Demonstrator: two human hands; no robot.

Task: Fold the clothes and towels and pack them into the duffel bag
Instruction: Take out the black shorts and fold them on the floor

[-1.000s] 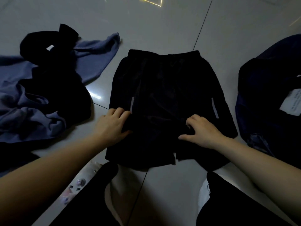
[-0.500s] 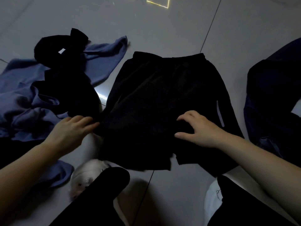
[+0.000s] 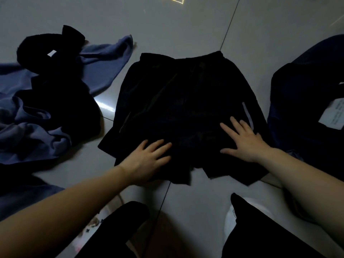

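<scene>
Both hands — left hand [image 3: 147,161], right hand [image 3: 243,140] — flat on shorts [image 3: 178,101]

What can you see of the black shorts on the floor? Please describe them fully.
The shorts are black, of a thin, slightly shiny fabric. They lie spread flat on the grey tiled floor, waistband away from the person, leg openings near. A pale strip marks the right leg; a fainter one shows on the left leg. The fabric is a little creased. The left hand and right hand rest flat on the lower part, fingers straight. Nothing else clearly touches them.
</scene>
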